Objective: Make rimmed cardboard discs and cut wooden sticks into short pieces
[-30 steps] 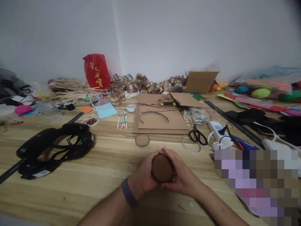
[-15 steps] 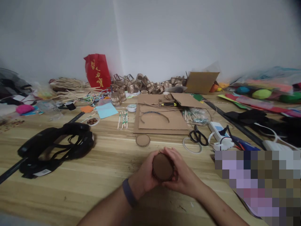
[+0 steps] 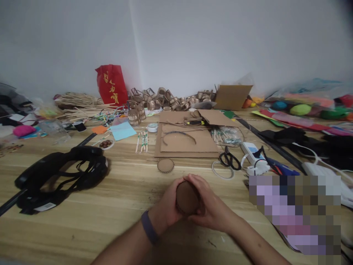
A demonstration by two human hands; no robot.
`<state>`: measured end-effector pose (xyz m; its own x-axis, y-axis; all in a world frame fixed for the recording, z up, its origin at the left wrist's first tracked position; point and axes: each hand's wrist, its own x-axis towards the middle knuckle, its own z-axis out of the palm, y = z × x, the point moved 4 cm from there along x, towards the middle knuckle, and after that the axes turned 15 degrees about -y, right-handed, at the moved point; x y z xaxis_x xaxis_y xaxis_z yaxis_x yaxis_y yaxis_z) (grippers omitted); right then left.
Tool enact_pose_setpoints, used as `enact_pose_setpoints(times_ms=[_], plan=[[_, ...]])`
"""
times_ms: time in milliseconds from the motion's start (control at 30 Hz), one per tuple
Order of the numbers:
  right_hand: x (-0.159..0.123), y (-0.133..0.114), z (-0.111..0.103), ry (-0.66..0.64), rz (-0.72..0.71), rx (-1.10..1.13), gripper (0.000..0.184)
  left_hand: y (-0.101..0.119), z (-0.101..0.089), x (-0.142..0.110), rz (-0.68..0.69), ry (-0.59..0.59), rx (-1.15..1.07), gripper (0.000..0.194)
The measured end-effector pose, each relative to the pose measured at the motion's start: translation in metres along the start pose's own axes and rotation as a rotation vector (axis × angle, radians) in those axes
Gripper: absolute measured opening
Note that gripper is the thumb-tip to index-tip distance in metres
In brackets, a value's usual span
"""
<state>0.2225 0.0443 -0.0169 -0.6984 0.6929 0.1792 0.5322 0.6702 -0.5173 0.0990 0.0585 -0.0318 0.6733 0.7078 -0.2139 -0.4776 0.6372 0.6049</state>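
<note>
Between my two hands is a round cardboard disc (image 3: 188, 198) with a rim around its edge, its flat brown face turned up toward me. My left hand (image 3: 168, 201) is closed around its left side, and my right hand (image 3: 207, 206) wraps its right side; the fingers hide much of the rim. A purple band circles my left wrist. Just beyond my hands a similar cardboard disc (image 3: 166, 165) with a ridged edge lies flat on the wooden table (image 3: 129, 206).
Cardboard sheets (image 3: 190, 147) bearing a curved strip lie ahead. Black scissors (image 3: 230, 159) and a white ring of tape (image 3: 222, 170) sit to their right, near a blue glue gun (image 3: 282, 167). A black strapped headset (image 3: 63, 176) lies at left. Several small woven pieces (image 3: 165, 98) pile against the wall.
Both hands, still around the disc, have shifted slightly, and the right fingers have moved a little along its rim. The whole view has swung slightly to the right.
</note>
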Motion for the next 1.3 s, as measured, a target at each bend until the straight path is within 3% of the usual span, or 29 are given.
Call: enact_pose_setpoints(times_ms=[267,667,1033,1167,1300], plan=[[0.002,-0.001,0.000,0.058,0.011,-0.031,0.105,-0.003,0.006,-0.002,-0.029,-0.013,-0.135,0.035],[0.003,-0.007,-0.001,0.020,0.006,0.008,0.098,-0.004,-0.001,0.000,0.085,0.073,-0.041,0.026],[0.006,-0.005,0.001,-0.044,0.005,-0.116,0.092,0.005,-0.007,-0.001,0.061,0.114,0.108,0.031],[0.009,-0.004,0.004,-0.113,0.061,-0.132,0.093,0.010,-0.012,-0.001,0.168,0.171,0.326,0.036],[0.010,-0.001,0.003,-0.109,0.124,-0.140,0.092,0.015,-0.015,0.001,0.228,0.165,0.383,0.039]])
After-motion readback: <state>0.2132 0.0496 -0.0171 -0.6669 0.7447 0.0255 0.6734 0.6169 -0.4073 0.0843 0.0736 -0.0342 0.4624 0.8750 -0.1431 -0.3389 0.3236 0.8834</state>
